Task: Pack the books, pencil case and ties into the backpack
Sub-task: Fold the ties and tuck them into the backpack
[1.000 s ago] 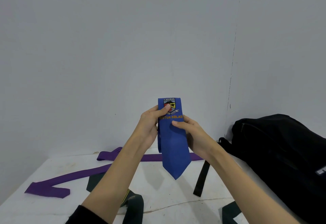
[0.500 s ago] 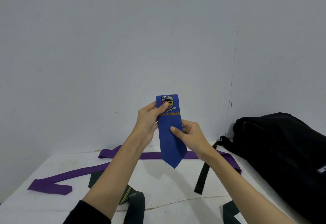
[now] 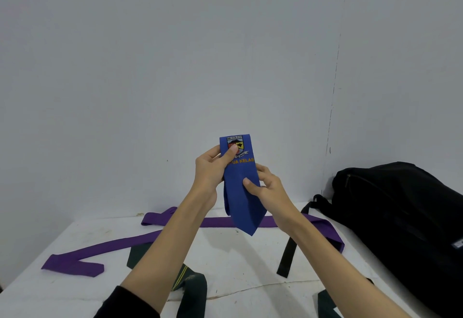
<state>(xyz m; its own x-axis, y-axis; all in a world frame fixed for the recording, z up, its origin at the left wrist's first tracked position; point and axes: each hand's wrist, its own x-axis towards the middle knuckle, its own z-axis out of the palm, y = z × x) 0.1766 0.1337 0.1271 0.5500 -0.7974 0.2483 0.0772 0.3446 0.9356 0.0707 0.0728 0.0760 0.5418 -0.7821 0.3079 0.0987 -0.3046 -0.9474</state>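
- Two hands on blue tie (image 3: 241, 200): left hand (image 3: 210, 170) thumb pinches crest end, right hand (image 3: 268, 187) pinches mid.
- I read long axis 12–6, tip down.
- Backpack (image 3: 400, 217) at 3 o'clock; right hand nearer.

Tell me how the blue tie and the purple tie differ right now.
The blue tie is held up in the air by the left hand and right hand; the purple tie lies on the white table. The blue tie is folded short, the purple tie stretched out long. The blue tie bears a crest and yellow lettering; the purple tie looks plain. Both are cloth ties not yet in the black backpack.
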